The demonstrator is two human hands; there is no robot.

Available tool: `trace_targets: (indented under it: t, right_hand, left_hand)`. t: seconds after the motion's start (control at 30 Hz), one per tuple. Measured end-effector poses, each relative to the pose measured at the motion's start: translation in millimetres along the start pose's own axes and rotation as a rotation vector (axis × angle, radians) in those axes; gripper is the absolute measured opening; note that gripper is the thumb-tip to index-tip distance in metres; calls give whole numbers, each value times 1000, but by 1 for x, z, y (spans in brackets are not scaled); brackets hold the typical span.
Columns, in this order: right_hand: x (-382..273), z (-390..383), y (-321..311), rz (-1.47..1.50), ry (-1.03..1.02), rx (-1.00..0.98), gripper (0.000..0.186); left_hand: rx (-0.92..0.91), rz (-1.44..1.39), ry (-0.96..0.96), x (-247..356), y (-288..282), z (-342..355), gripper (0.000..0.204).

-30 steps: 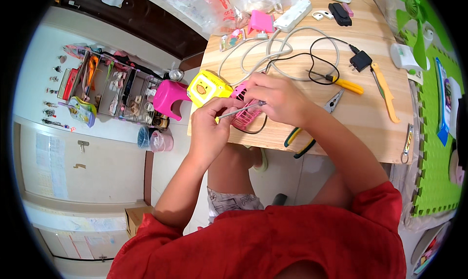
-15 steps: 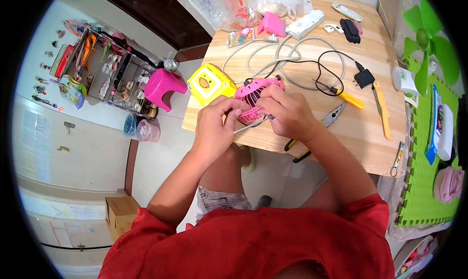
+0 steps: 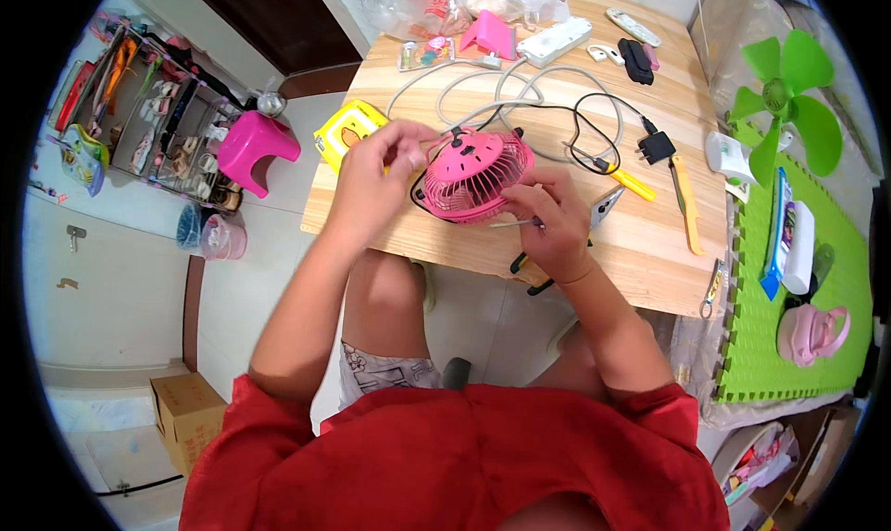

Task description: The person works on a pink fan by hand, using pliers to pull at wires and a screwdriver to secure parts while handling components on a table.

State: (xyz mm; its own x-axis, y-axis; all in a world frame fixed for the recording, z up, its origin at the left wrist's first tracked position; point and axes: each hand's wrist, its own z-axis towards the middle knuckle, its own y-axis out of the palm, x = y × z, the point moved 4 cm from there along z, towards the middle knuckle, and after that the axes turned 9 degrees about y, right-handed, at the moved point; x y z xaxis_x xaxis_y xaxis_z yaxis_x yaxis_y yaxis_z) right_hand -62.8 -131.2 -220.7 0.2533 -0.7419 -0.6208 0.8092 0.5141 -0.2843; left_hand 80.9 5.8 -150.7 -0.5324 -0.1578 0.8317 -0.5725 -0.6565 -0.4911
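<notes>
A small pink fan (image 3: 475, 164) with a wire-like cage and dark slots sits near the table's front edge, between my hands. My left hand (image 3: 385, 164) is beside its upper left side, thumb and fingers pinched together; what they hold, if anything, is too small to make out. At the fan's right side, my right hand (image 3: 549, 220) is closed around a thin screwdriver-like rod (image 3: 509, 223) with a dark end, its fingertips against the cage. A yellow box with a duck picture (image 3: 345, 130) lies behind my left hand.
Pliers (image 3: 605, 206), a yellow-handled screwdriver (image 3: 634, 185), a yellow cutter (image 3: 685, 206) and a black charger (image 3: 656, 148) lie to the right. Behind the fan, a grey cable loops from a white power strip (image 3: 555, 43). A green fan (image 3: 778, 99) stands at the far right.
My left hand has come away from the fan to the left. The fan has turned, showing its slotted pink face. The whole view has shifted somewhat, and my right hand still holds the rod.
</notes>
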Motion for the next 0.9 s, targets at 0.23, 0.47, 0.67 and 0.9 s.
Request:
trace_targets:
  t: [0.23, 0.47, 0.67, 0.9]
  right_hand:
    - [1, -7, 1, 128, 214, 18, 34]
    - [6, -26, -5, 245, 538, 137, 24]
    - [2, -50, -7, 312, 910, 221, 17]
    - [-1, -72, -1, 564, 1042, 330, 22]
  left_hand:
    - [-237, -170, -76, -36, 18, 10, 30]
    - [-217, -302, -44, -29, 28, -5, 35]
    - [-143, 106, 215, -25, 40, -23, 41]
    - [-77, 180, 229, -20, 51, -37, 41]
